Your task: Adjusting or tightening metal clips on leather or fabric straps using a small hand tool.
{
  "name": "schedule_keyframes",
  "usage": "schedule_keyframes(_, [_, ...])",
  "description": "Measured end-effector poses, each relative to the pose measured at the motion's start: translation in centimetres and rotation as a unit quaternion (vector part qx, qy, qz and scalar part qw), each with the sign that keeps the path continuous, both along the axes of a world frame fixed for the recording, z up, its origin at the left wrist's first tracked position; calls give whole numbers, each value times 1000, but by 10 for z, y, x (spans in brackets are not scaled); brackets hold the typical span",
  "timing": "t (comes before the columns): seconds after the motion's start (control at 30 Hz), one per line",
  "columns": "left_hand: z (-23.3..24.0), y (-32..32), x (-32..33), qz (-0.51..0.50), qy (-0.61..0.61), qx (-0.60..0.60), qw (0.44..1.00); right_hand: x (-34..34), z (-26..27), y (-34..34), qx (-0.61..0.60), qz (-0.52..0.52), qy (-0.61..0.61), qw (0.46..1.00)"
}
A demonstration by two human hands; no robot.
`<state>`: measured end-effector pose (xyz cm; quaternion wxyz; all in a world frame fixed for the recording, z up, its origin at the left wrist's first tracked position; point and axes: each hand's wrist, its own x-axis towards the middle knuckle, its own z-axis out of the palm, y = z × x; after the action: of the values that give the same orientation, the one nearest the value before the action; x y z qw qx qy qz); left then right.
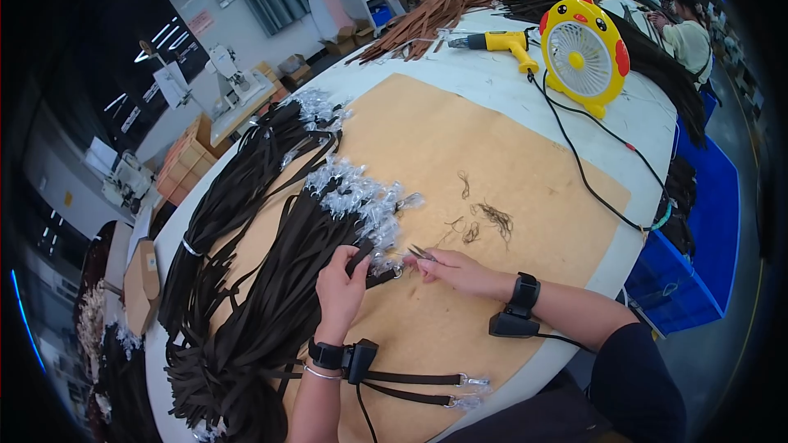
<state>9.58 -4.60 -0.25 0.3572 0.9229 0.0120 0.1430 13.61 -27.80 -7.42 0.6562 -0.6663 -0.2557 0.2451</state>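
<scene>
My left hand (343, 280) pinches the end of a black strap (359, 258) at the right edge of a large bundle of black straps (289, 264). Clear plastic wrapping (363, 197) covers the ends of that bundle. Just to the right, my right hand (452, 267) holds small thread snips (421, 253), blades pointing left. Below the blades a metal ring (398, 272) sits on a black strap. Loose dark thread scraps (495, 218) lie on the brown paper sheet (554, 184). Two straps with metal clasps (465, 380) stick out near my left wrist.
A yellow heat gun (505, 42) and a yellow chick-shaped fan (582, 55) stand at the back, with black cables running to the table's right edge. Brown straps (431, 12) lie behind. Blue bins (689, 258) stand right of the table; a person (686, 43) is at the far right.
</scene>
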Motion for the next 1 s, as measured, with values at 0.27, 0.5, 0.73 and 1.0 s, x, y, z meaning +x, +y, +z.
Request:
schedule_keyframes(0.27, [-8,-30,-55,-164,147,40,975,13,16,-23,43,-125,133,982])
schedule_keyframes(0.5, [-28,-31,-59,-168,15,10,986,-10,45,-22,-205,-76,-305,927])
schedule_keyframes(0.73, [-42,-44,-68,-128,-10,-20,992,-7,62,-5,-342,41,-384,856])
schedule_keyframes(1.0, [-45,-47,-72,-122,-43,-5,992,8,57,29,-337,42,-386,858])
